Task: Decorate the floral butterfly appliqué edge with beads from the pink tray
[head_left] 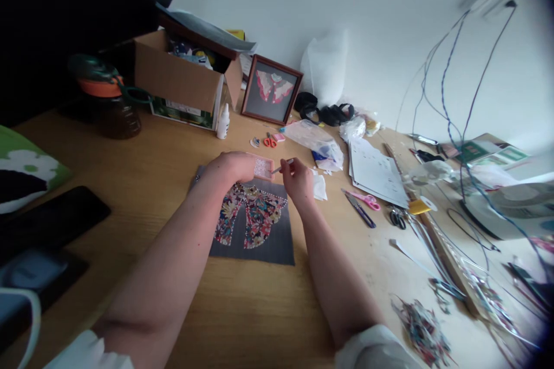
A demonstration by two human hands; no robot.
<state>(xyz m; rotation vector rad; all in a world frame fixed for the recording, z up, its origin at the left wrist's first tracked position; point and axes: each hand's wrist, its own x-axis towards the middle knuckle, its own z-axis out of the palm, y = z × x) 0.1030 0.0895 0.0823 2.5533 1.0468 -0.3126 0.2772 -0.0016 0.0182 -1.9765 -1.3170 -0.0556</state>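
Note:
My left hand (pixel 238 166) is at the left edge of a small pink tray (pixel 269 176) of tiny pale beads, its fingers closed on that edge. Between the fingertips of my right hand (pixel 298 179) is a thin pen-like tool (pixel 283 166), its tip over the tray's right side. Below both hands a dark grey cloth (pixel 277 248) lies flat on the table, bearing a floral fabric butterfly shape (pixel 258 216) edged with small pale dots. My left forearm covers the cloth's left part.
Behind stand an open cardboard box (pixel 177 78), a white glue bottle (pixel 223 122) and a framed butterfly picture (pixel 272 91). Orange scissors (pixel 270 140) lie past the tray. On the right are pink scissors (pixel 367 200), papers (pixel 376 170) and thread scraps (pixel 422 328); a jar (pixel 115 109) stands left.

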